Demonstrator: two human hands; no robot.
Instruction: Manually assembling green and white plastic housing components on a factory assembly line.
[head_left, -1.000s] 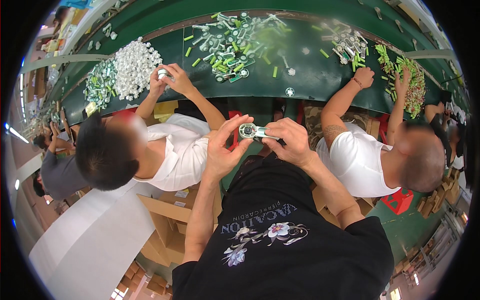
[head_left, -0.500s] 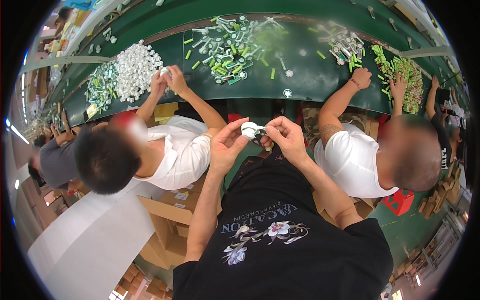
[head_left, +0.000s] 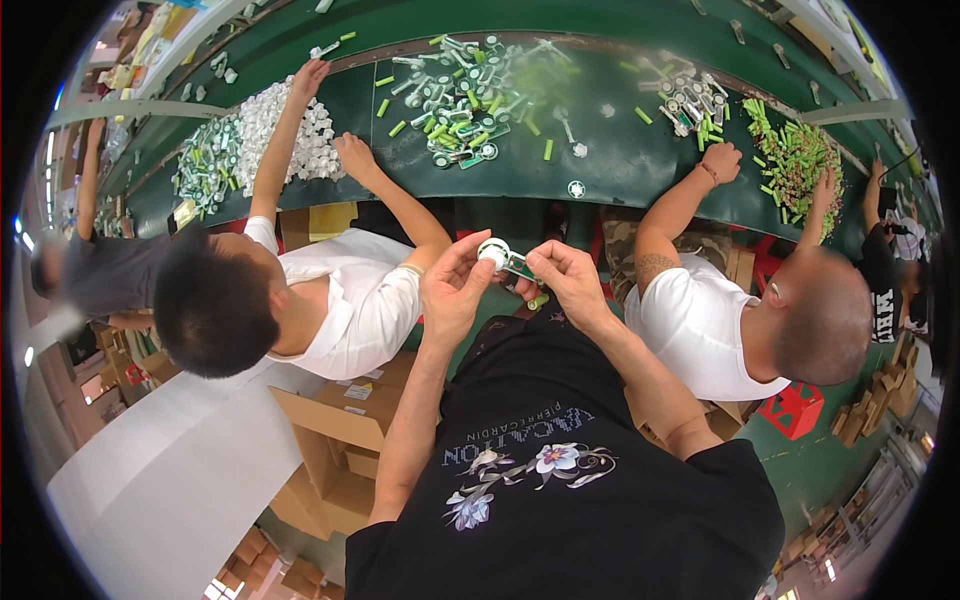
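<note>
Two seated co-workers in white shirts (head_left: pixel 350 300) (head_left: pixel 700 325) reach onto a dark green curved worktable (head_left: pixel 610 150). Heaps of small white plastic caps (head_left: pixel 290 135) and green plastic sticks (head_left: pixel 795 155) lie on it. Brown cardboard boxes (head_left: pixel 335 445) sit below.

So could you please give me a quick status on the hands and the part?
Left hand and right hand pinch small white-and-green part. Held above green table. Nothing between them.

long dark green worktable (head_left: pixel 620 160), green floor (head_left: pixel 830 470), cardboard boxes (head_left: pixel 340 440) beneath.
</note>
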